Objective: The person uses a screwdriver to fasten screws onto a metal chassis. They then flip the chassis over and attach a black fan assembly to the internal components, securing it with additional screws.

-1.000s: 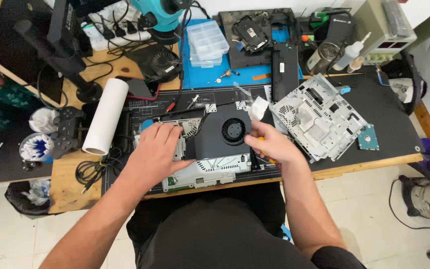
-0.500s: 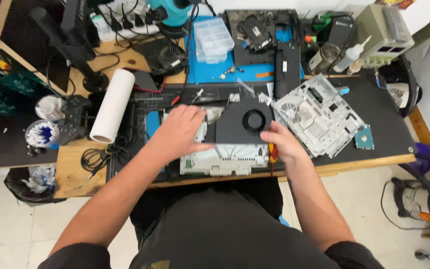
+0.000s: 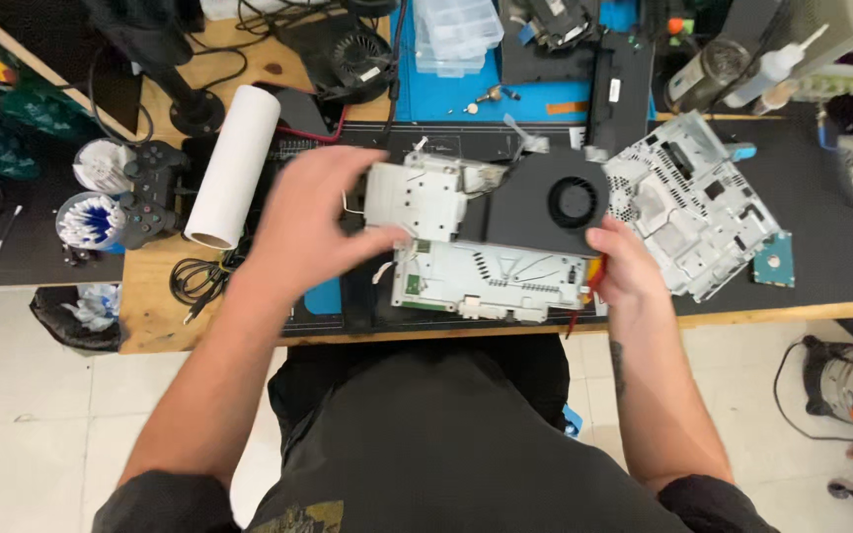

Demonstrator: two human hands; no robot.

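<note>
My left hand (image 3: 313, 222), blurred, grips the left side of a silver metal box (image 3: 422, 197) and holds it just above the opened console. Below the box lies a pale metal shield plate with slots (image 3: 491, 281). A black fan housing with a round opening (image 3: 557, 202) sits to the right of the box. At the plate's right end, my right hand (image 3: 629, 276) is closed around a red-handled screwdriver (image 3: 594, 274).
A perforated metal chassis (image 3: 688, 202) and a small blue drive board (image 3: 772, 262) lie at the right on the black mat (image 3: 821, 247). A white roll (image 3: 234, 163), game controller (image 3: 150, 188), swab cup (image 3: 86, 219) and cables (image 3: 194, 281) are left. Behind are a blue mat (image 3: 535, 94), a clear box (image 3: 458, 35) and a loose fan (image 3: 352, 54).
My left hand went from lying flat on the assembly to lifting the silver box clear of it. My right hand slid right, off the fan housing. The camera moved closer.
</note>
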